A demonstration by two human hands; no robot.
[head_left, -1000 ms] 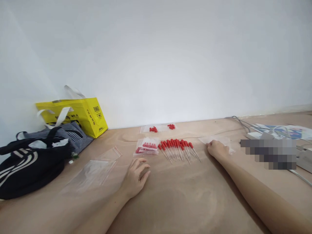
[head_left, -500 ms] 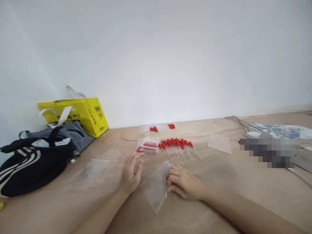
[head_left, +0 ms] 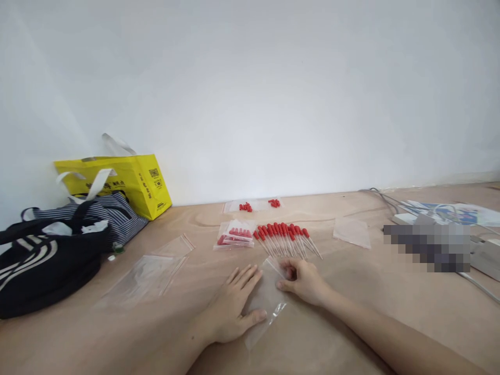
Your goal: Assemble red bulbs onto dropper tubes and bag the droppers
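A clear plastic zip bag [head_left: 267, 294] lies on the table between my hands. My left hand [head_left: 236, 304] rests flat on its left part, fingers spread and thumb stretched across the film. At the bag's upper right edge, my right hand [head_left: 304, 281] pinches with bent fingers; some fingertips are hidden. Just beyond it lies a row of droppers [head_left: 287, 237] with red rubber bulbs and thin pale stems. Left of the row sits a small stack of filled zip bags [head_left: 235, 235], with red bulbs showing through the plastic.
More clear bags [head_left: 150, 273] lie to the left, and one single bag [head_left: 351, 233] to the right. Loose red bulbs [head_left: 246, 207] rest near the wall. A yellow bag [head_left: 150, 182] and a black bag [head_left: 50, 271] stand left; cables and a white adapter [head_left: 488, 255] lie right.
My left hand has moved right and come down on the zip bag. My right hand has shifted slightly right and away from me, along the bag's edge.
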